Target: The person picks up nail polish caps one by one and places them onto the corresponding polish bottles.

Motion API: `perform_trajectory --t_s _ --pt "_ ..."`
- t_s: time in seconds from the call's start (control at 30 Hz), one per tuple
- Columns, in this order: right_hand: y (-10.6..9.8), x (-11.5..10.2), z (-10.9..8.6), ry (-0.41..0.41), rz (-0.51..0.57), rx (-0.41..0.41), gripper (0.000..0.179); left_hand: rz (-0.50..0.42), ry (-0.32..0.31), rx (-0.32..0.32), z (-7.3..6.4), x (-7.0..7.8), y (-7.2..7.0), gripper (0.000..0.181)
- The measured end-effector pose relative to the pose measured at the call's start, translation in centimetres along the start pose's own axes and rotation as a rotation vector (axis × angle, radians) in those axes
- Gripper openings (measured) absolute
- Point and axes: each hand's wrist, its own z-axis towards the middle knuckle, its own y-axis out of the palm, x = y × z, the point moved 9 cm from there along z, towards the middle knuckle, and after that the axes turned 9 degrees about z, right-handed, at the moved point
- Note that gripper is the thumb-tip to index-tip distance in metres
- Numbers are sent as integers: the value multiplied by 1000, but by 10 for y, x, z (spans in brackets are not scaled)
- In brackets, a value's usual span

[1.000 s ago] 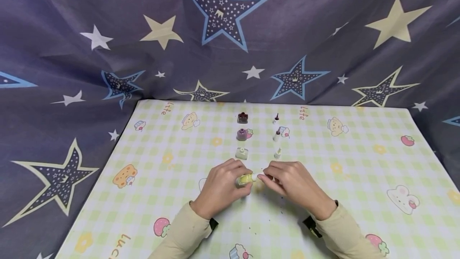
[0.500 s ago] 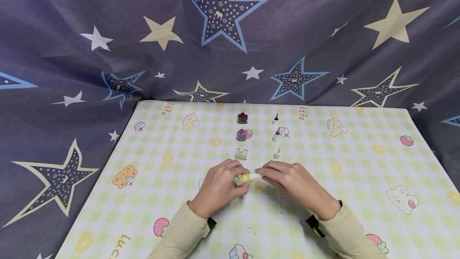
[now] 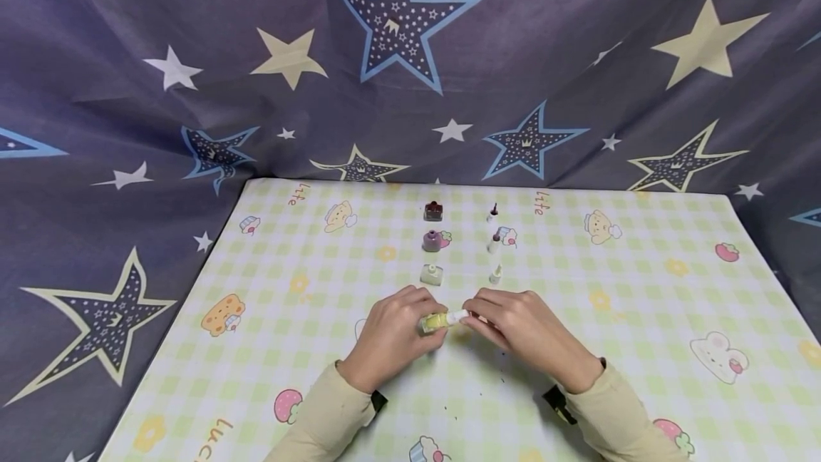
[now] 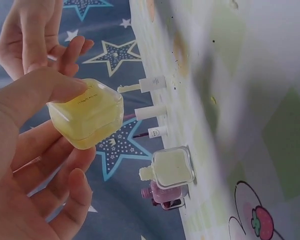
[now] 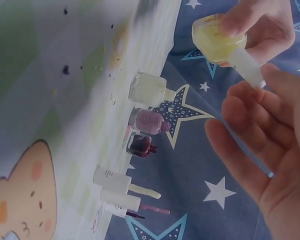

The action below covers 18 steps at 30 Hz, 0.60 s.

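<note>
My left hand (image 3: 396,334) pinches a nail polish bottle (image 4: 92,117) with yellow polish between thumb and fingers, tilted above the table. Its white cap (image 5: 246,67) sits at the neck, and the thumb and fingertips of my right hand (image 3: 526,321) hold the cap's far end. Behind my hands stand three uncapped polish bottles in a column: a pale one (image 3: 432,274), a purple one (image 3: 432,240) and a dark red one (image 3: 433,212). To their right, three white brush caps stand with brushes upward: one pale (image 3: 496,275), one purple (image 3: 494,242), one dark (image 3: 492,214).
A green-and-white checked cloth (image 3: 308,348) with cartoon prints covers the table. Small dark and yellow specks lie on it near my hands. A dark star-patterned curtain (image 3: 410,127) hangs behind the table's far edge.
My right fingers turned forward over the cap, then back, with the thumb extended again. The yellow bottle shifted slightly left, and more of the white cap shows. The standing bottles stayed put.
</note>
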Motion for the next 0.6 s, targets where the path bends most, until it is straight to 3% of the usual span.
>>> perform_trajectory --t_s 0.27,0.37,0.47,0.6 --pt "2 3 1 42 -24 25 27 8 15 4 0 3 0 18" --pt "2 3 1 48 -26 24 24 7 11 -2 0 2 0 19" --pt "1 2 0 36 -6 20 17 5 4 -8 0 1 0 19" --pt "-2 -1 -1 9 20 -6 27 1 -1 -8 1 -1 -1 19"
